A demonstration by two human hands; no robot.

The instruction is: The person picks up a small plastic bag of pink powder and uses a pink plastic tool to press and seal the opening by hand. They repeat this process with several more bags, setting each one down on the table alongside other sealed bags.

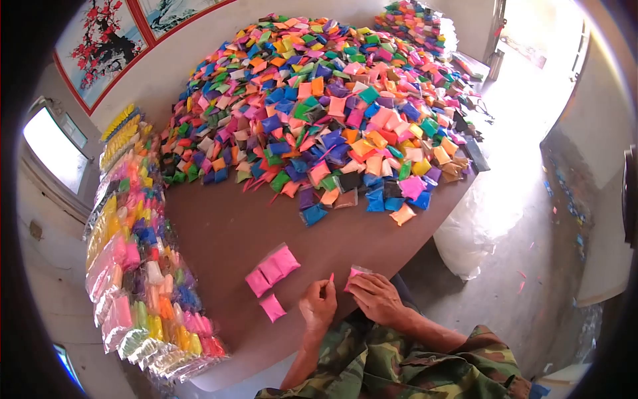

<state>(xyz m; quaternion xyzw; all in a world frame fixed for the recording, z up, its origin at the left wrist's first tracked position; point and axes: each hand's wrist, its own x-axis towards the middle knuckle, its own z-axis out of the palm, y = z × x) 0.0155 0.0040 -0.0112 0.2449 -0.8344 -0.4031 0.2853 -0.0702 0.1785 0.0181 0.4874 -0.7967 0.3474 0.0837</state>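
My left hand (318, 306) is closed near the table's front edge, and the tip of a thin pink strip (331, 277) sticks up from its pinched fingers. Beside it, my right hand (377, 298) curls over a small clear packet of pink material (357, 270); the fingers cover most of this packet. To the left of both hands lies a row of joined pink packets (272, 269), flat on the brown tabletop (219, 226). One separate pink packet (272, 308) rests just below that row.
A large heap of small multicoloured packets (312, 100) covers the table's far side. Bundled bags of coloured packets (143, 266) line the left edge. A translucent plastic bag (468, 233) stands on the floor at right, and framed pictures (100, 46) hang on the wall.
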